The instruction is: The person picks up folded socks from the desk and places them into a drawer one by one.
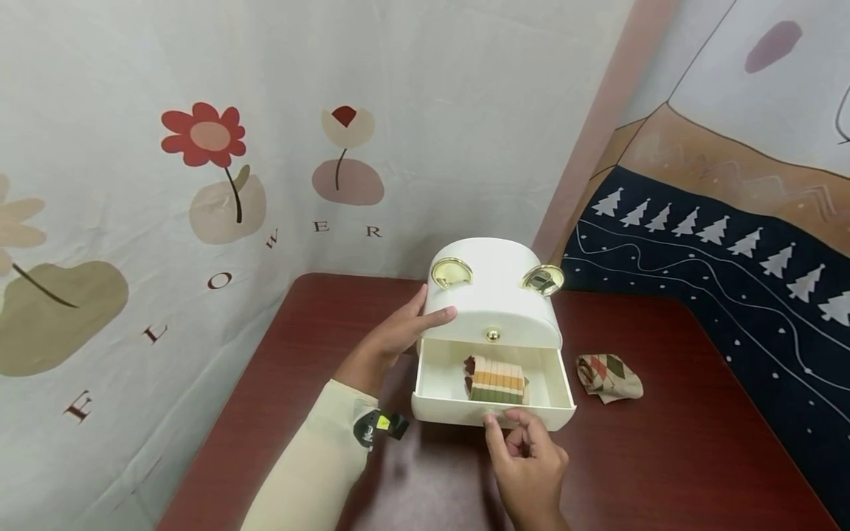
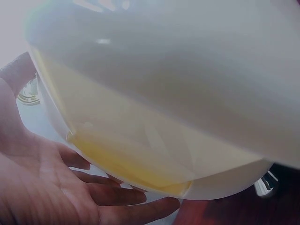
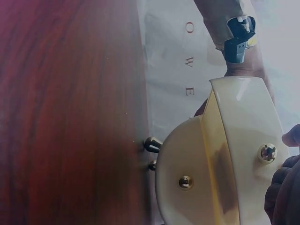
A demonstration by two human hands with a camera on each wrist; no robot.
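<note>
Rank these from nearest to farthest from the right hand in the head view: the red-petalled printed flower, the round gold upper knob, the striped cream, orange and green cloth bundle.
1. Striped cloth bundle: inside the open white drawer, just beyond the right hand.
2. Upper gold knob: above the drawer opening.
3. Printed flower: upper left, on the white backdrop.

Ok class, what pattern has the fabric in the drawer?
The fabric has cream, orange and green stripes, clearest in head view.

Box (image 1: 491, 302) nr table's (image 1: 664, 435) back edge, drawer (image 1: 451, 411) out in front w/ cloth bundle (image 1: 496, 380) in it; 2nd cloth (image 1: 609, 377) R of box, btwn it & R edge.
</note>
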